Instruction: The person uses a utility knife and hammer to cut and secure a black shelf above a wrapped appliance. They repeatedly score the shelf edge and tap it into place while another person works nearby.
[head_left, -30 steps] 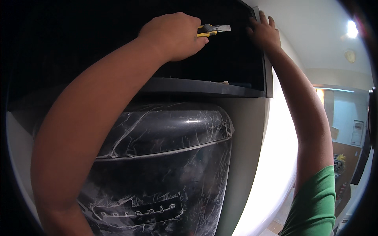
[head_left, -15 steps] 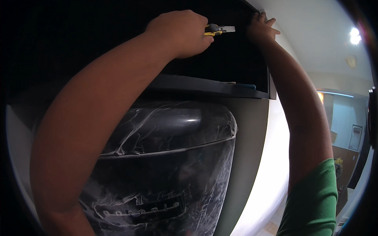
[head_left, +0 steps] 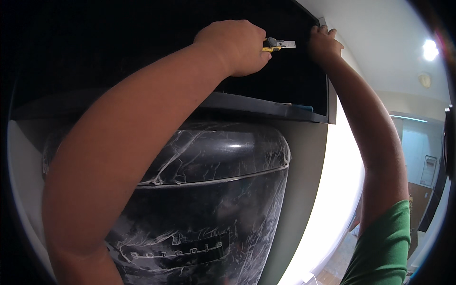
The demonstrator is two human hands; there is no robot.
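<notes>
My left hand (head_left: 233, 47) is closed around a yellow and black utility knife (head_left: 271, 44), its metal end pointing right toward my other hand. Behind it is the dark interior of a black cabinet (head_left: 118, 52). At the cabinet's upper right side edge, my right hand (head_left: 327, 45) rests with fingers apart, next to a small pale piece (head_left: 323, 22) at the corner. Whether the right fingers hold anything thin cannot be seen. On the cabinet's bottom shelf (head_left: 251, 104) lies a small blue item (head_left: 302, 108), its kind unclear.
Below the shelf stands a black, rounded refrigerator-like appliance (head_left: 213, 199) wrapped in clear plastic film. A pale wall panel (head_left: 304, 156) runs beside it. To the right are a bright white surface (head_left: 327, 194), a ceiling lamp (head_left: 430, 50) and a room beyond.
Both hands appear slightly lower and farther right, as the whole view has shifted a little. The right fingers are less spread than before. The utility knife stays in my left hand.
</notes>
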